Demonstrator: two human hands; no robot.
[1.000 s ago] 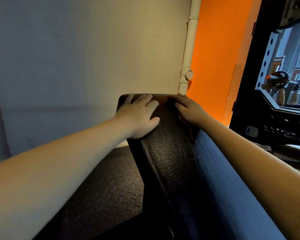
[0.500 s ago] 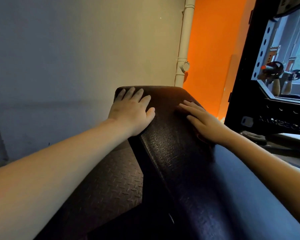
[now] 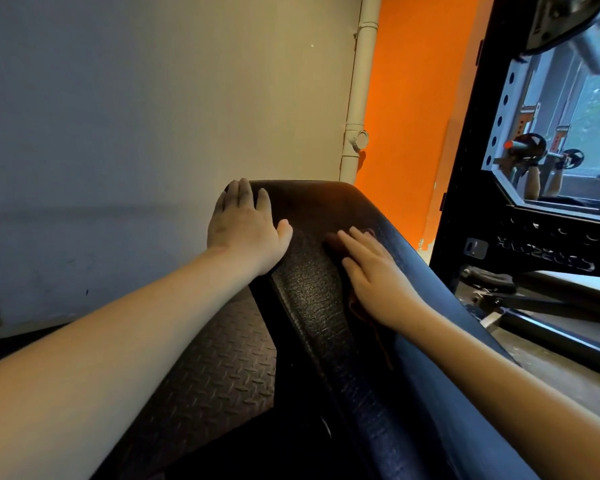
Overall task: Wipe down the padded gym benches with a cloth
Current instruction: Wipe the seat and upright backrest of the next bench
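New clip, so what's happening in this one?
A person is wiping a black padded bench. The right hand presses a dark reddish cloth flat against the pad with straight fingers, a little below its top end. The left hand lies flat on the pad's upper left corner, apparently steadying it. A white pipe runs down the wall behind.

Wall: pale, plain, fills my upper left.
Pipe: white, upright, in the corner.
Orange panel: just right of the pipe.
Rack: black frame, far right; I see weight plates beyond it.
Floor mat: dark, diamond-tread.
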